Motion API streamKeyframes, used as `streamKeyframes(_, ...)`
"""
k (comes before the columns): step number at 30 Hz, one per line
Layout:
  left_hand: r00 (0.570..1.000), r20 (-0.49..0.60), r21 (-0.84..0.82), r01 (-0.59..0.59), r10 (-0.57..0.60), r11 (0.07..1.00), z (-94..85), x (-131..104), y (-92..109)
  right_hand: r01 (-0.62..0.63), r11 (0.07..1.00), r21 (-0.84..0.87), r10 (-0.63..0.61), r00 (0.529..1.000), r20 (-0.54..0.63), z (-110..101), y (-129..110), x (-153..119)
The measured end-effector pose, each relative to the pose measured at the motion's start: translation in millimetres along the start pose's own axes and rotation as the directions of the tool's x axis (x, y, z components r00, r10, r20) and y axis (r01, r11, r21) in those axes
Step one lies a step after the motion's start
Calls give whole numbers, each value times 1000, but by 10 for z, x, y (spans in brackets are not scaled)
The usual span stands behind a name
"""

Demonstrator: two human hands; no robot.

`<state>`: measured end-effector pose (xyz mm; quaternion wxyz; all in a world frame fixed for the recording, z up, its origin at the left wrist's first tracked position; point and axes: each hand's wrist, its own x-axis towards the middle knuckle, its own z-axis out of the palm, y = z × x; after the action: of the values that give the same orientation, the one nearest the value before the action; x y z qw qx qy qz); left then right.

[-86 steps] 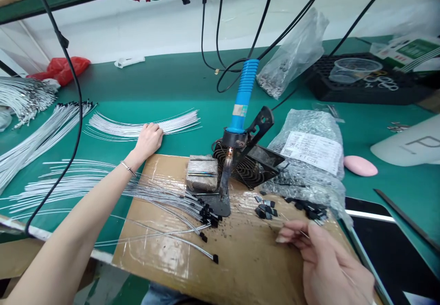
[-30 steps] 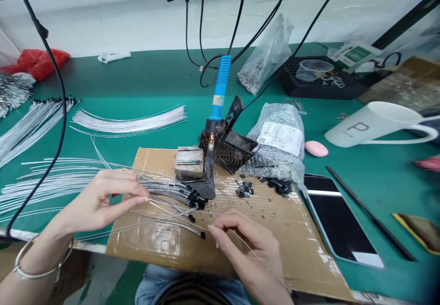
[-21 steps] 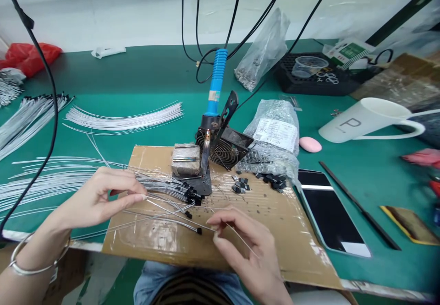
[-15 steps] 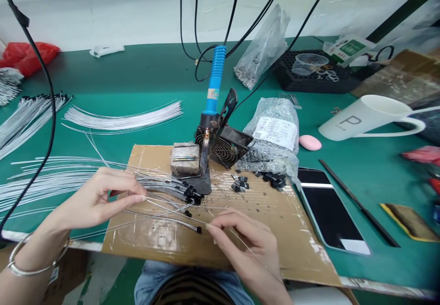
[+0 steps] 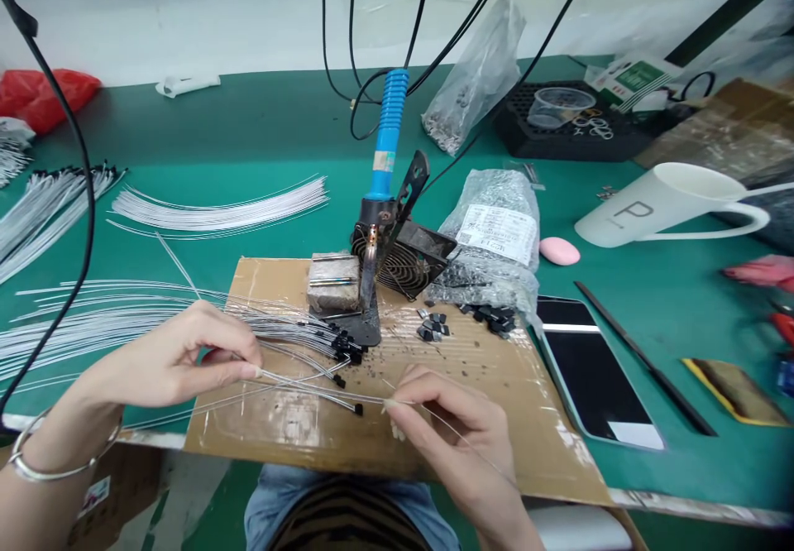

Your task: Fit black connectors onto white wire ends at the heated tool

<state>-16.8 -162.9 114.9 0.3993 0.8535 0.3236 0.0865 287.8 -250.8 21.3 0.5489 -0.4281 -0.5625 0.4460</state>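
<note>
On the cardboard point(image 5: 471, 419) — both hands pinching thin wire: left hand point(image 5: 179, 361), right hand point(image 5: 452, 427) — bagged parts point(image 5: 490, 245) beyond.

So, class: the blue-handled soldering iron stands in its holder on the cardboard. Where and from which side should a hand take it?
Grip the soldering iron by its ribbed blue handle, coming from above. It leans upright, handle uppermost and free, while the metal end points down into the holder near the fan.
</note>
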Motion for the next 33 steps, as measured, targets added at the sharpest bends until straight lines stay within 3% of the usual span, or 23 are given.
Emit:
streamKeyframes(6,992,-88,131,101,-90,986,100,-14,11,66,995,-79,-57,992,113,-20,-22,2)
streamKeyframes(9,971,-173,194,200,-167,960,357,34,142,53,990,-127,-35,990,134,21,-9,6)
streamKeyframes(11,964,-210,185,205,-165,961,580,114,260,41,989,-146,-20,990,140,53,17,16)
streamKeyframes(14,975,-163,70,162,-149,984,862,278,390,23,986,-166,4,988,157,76,64,31)
streamKeyframes(16,980,-131,-2,150,-149,989,959,386,411,-9,984,-179,37,988,153,69,89,30)
streamKeyframes(20,959,-91,-193,248,-269,949,971,557,324,-112,982,-152,133,981,138,45,121,15)
streamKeyframes(22,940,-55,-364,294,-336,884,956,623,254,-168,978,-121,183,974,135,38,146,11)
streamKeyframes(25,905,-35,-564,332,-423,756,961,699,172,-246,969,-28,246,969,35,15,218,13)
streamKeyframes(29,858,-111,-636,327,-502,699,993,743,137,-288,922,256,317,945,-77,-24,327,20)
streamKeyframes(33,831,-147,-653,326,-537,683,1022,740,142,-318,928,195,354,916,-187,40,286,37)
